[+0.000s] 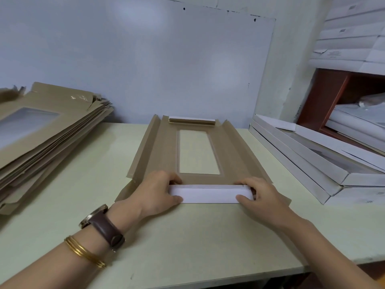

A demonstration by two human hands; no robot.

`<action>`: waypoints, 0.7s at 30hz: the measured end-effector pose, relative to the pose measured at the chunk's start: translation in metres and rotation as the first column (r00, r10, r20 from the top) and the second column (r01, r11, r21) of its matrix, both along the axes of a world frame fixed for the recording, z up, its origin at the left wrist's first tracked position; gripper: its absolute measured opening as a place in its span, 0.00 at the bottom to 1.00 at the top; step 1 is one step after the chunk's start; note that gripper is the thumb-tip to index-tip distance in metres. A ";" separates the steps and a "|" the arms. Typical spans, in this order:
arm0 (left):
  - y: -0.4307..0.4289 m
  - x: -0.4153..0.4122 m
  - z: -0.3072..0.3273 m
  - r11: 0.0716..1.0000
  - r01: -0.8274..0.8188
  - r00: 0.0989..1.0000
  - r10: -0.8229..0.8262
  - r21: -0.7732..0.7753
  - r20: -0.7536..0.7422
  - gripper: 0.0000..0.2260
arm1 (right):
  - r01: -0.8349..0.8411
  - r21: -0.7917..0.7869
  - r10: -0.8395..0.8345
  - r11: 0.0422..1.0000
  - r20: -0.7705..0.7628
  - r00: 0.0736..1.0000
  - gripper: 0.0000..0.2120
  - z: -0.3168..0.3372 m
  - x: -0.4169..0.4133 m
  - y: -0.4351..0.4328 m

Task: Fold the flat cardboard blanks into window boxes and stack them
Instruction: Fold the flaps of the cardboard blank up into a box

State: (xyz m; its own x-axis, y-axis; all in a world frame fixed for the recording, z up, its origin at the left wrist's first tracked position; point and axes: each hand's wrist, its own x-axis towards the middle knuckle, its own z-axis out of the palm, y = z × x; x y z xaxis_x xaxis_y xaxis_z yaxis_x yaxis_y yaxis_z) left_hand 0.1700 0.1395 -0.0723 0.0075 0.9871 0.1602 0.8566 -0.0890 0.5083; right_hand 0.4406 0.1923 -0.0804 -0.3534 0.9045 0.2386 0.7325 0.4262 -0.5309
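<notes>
So the blank (166, 147) is lying brown side up on the counter (208, 236), dead centre in front of the person. Its long axis is running straight away from them toward the wall, and the window (198, 151) cutout is lining up the same way. That's the bit that matters: the short ends are facing the person, so the near flap (208, 193) is sitting crosswise right under both hands.

The left hand (158, 190) is pinching the flap's left end and the right hand (262, 197) is pinching the right end. On both, the fingers are curling over the top edge with the thumb underneath, so the white outer face is showing. Neither hand is closer, it's pretty symmetric.

The far flap (191, 119) is looking already rolled over, and the side flaps (141, 151) are standing partly up.

I'm guessing the next move is pushing this flap forward and down along that long axis.

Further out, a pile of flat blanks (41, 132) is waiting on the left and a stack of finished boxes (312, 163) is sitting on the right.
</notes>
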 end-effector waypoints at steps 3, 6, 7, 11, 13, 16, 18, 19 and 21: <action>-0.009 0.000 0.002 0.998 0.041 0.999 -0.040 0.050 -0.007 0.09 | -0.020 0.070 0.021 0.997 -0.013 1.000 0.15 0.002 0.005 -0.008; -0.019 0.000 0.003 0.991 0.076 0.997 -0.078 0.108 0.013 0.05 | -0.049 0.096 0.052 0.994 -0.029 0.998 0.09 0.001 0.011 -0.015; -0.022 0.000 0.003 0.989 0.081 0.996 -0.085 0.122 0.028 0.06 | -0.055 0.094 0.060 0.994 -0.050 0.997 0.08 0.002 0.013 -0.017; -0.030 0.001 -0.001 0.986 0.076 0.995 -0.085 0.146 0.054 0.16 | -0.091 0.039 0.095 0.995 -0.106 0.990 0.17 0.001 0.020 -0.023; -0.031 0.000 -0.004 0.989 0.067 0.997 -0.071 0.131 0.026 0.17 | -0.069 0.025 0.071 0.997 -0.107 0.992 0.16 -0.002 0.020 -0.022; -0.034 -0.003 -0.008 0.993 0.039 0.999 -0.039 0.113 -0.003 0.13 | -0.017 0.030 0.019 0.999 -0.062 0.998 0.15 -0.005 0.020 -0.019; -0.036 -0.004 -0.011 0.993 0.013 0.999 -0.009 0.114 -0.031 0.11 | 0.008 0.047 -0.005 0.999 -0.050 0.999 0.12 -0.007 0.020 -0.018; -0.037 -0.006 -0.013 0.992 -0.014 0.998 0.021 0.128 -0.053 0.11 | 0.023 0.052 -0.020 0.998 -0.061 0.998 0.08 -0.006 0.020 -0.018; -0.038 -0.009 -0.013 0.979 -0.079 0.987 0.103 0.190 -0.121 0.11 | 0.056 0.049 -0.052 0.997 -0.074 0.996 0.05 -0.003 0.018 -0.019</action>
